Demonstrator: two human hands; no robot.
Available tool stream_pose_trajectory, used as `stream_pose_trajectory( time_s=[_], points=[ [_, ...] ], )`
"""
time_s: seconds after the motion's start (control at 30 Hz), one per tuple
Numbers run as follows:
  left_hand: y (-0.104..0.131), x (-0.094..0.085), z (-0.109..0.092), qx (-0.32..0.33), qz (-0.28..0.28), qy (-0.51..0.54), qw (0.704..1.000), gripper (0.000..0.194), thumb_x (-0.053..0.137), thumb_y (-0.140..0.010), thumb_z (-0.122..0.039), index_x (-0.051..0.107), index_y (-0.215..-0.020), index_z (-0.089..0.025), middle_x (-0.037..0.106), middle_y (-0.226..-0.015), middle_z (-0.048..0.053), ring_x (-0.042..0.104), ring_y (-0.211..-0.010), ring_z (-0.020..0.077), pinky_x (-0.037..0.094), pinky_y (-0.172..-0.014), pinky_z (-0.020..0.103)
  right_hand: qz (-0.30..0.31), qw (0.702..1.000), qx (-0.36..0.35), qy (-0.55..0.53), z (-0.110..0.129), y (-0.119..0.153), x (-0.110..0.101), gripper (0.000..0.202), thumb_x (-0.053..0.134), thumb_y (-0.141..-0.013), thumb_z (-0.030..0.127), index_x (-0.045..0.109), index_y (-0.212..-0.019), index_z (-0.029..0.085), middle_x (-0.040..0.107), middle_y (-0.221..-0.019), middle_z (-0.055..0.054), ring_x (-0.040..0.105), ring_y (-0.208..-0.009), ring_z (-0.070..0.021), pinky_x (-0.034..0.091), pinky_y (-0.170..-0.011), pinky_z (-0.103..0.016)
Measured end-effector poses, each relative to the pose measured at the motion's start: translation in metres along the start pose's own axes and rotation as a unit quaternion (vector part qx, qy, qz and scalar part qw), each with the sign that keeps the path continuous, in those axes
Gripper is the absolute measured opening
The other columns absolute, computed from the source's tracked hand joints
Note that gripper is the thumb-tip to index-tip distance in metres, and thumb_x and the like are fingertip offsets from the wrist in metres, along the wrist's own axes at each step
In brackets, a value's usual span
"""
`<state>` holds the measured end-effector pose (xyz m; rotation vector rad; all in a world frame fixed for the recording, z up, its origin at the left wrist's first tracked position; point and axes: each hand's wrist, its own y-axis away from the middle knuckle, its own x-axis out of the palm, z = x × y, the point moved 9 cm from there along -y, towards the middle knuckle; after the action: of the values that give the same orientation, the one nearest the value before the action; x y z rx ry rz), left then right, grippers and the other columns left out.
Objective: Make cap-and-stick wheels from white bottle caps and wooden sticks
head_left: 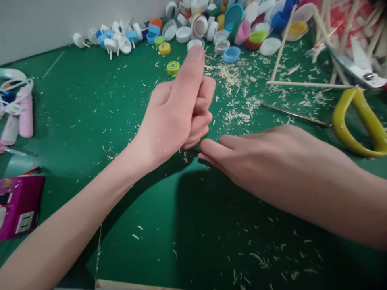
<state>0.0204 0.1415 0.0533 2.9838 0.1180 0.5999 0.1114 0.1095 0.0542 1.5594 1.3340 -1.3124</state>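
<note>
My left hand (178, 104) is above the middle of the green table, its fingers curled in and the thumb stretched out along the top. Whatever lies inside that fist is hidden. Just below and to the right, my right hand (266, 157) is closed with its fingertips pinched together. A thin dark metal tool (192, 150) pokes out from those fingertips toward the underside of my left hand; most of it is covered, so its kind does not show. A light-green bottle cap (173, 68) lies just beyond my left hand.
Many bottle caps (199, 26) are heaped at the back, beside caps with sticks through them (116, 38). Wood shavings (238, 104) litter the green table (72, 108). At right are yellow-handled scissors (341, 117), a thin metal rod (296, 114) and wooden sticks (308, 84). A purple box (27, 201) sits left.
</note>
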Motion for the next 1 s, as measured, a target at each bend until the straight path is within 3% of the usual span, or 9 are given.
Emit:
stream_pose_trajectory(
  time_s=[0.27,0.43,0.63,0.87,1.0],
  points=[
    [0.0025,0.0004,-0.0021,0.017,-0.008,0.012,1.000,0.060,0.055,-0.102,-0.039,0.025,-0.052,-0.022,0.010,-0.047,-0.008,0.013,-0.034,0.0007,0.011,-0.036,0.017,0.024,1.000,0.000,-0.015,0.0069,0.0025,0.0053,0.030,0.038,-0.086,0.004,0.058,-0.100,0.021,0.051,-0.060,0.002,0.034,-0.043,-0.0128,0.011,-0.056,-0.032],
    [0.0012,-0.0005,-0.0045,0.027,-0.011,-0.015,0.999,0.060,0.031,-0.109,-0.035,0.025,-0.051,-0.022,0.008,-0.046,-0.008,0.010,-0.033,0.0018,0.011,-0.034,0.017,0.040,0.999,-0.003,-0.008,0.0020,0.0023,0.0034,0.041,0.034,-0.086,0.003,0.060,-0.111,0.022,0.050,-0.062,0.001,0.035,-0.043,-0.0141,0.012,-0.054,-0.031],
    [-0.0003,-0.0028,-0.0038,0.030,-0.032,-0.016,0.999,0.061,0.036,-0.108,-0.038,0.021,-0.052,-0.021,0.007,-0.047,-0.007,0.009,-0.033,0.0020,0.007,-0.034,0.021,0.024,1.000,0.008,0.003,0.0014,0.0030,0.0037,0.039,0.036,-0.087,0.008,0.060,-0.112,0.025,0.048,-0.061,0.001,0.040,-0.045,-0.0160,0.011,-0.055,-0.032],
    [0.0028,-0.0027,-0.0047,0.025,-0.044,-0.026,0.998,0.059,0.032,-0.109,-0.034,0.021,-0.053,-0.022,0.006,-0.050,-0.007,0.007,-0.035,0.0015,0.009,-0.035,0.018,0.041,0.998,-0.007,-0.043,0.0038,0.0014,0.0066,0.034,0.039,-0.086,0.008,0.062,-0.105,0.024,0.051,-0.061,0.002,0.030,-0.042,-0.0131,0.013,-0.056,-0.033],
    [0.0010,-0.0026,-0.0044,0.023,-0.033,-0.034,0.999,0.058,0.029,-0.109,-0.032,0.023,-0.052,-0.022,0.008,-0.047,-0.007,0.011,-0.033,0.0018,0.014,-0.034,0.016,0.018,1.000,0.006,-0.020,0.0059,0.0024,0.0010,0.032,0.038,-0.086,0.005,0.061,-0.101,0.022,0.049,-0.060,0.001,0.039,-0.043,-0.0143,0.013,-0.054,-0.032]
  ],
)
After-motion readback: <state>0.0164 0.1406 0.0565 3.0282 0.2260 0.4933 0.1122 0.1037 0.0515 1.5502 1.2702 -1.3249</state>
